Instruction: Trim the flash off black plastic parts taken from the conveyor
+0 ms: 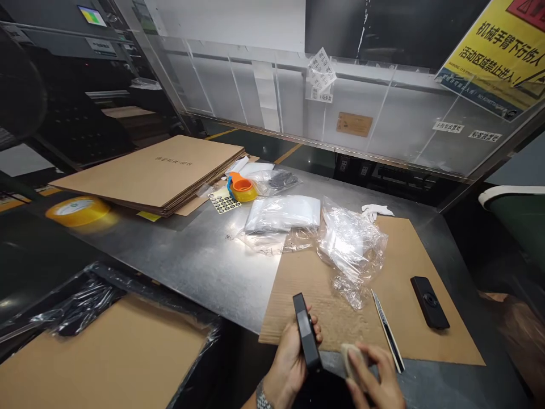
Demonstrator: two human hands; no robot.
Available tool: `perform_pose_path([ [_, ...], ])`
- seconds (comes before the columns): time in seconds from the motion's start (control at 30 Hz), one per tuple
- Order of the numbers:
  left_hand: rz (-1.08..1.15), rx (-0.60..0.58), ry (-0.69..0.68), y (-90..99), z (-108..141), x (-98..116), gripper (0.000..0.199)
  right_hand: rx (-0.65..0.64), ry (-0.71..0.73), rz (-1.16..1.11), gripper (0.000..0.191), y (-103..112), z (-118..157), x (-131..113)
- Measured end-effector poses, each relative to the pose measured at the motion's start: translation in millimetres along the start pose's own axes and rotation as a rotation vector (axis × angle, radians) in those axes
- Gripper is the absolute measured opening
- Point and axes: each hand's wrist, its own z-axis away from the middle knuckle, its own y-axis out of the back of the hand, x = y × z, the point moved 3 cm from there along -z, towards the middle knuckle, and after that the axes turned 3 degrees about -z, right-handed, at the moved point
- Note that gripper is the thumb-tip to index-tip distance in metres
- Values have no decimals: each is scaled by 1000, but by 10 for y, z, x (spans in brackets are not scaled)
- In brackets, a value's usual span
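My left hand [286,363] is closed around a slim black rectangular device [307,335], held tilted up on its edge. Close by on the right, my right hand [378,378] pinches a small beige pad [349,359]; it is somewhat blurred, and its exact kind is unclear. A gap separates the pad from the device. Both hands are at the front edge of a brown cardboard sheet [293,289]. On that sheet, a utility knife [388,335] lies beyond my right hand, and a second black device [430,303] with a round lens-like part rests farther right.
Crumpled clear plastic bags [351,244] and a stack of bagged white sheets [283,213] lie ahead on the metal table [204,255]. Flat cardboard [170,170], an orange tape dispenser [242,186] and a yellow tape roll [79,210] are leftward. A transparent panel [289,102] bounds the back.
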Motion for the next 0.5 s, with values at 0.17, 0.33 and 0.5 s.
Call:
perform_pose_path([
  [0.17, -47, -1, -141, 12, 108, 83, 15, -23, -114, 239, 44, 119, -284, 582],
  [0.33, -107, -74, -52, 32, 179, 61, 11, -46, -249, 574, 46, 251, -438, 1306],
  [0.5, -125, -176, 52, 19, 208, -32, 18, -102, -285, 630, 38, 363, -481, 1527],
])
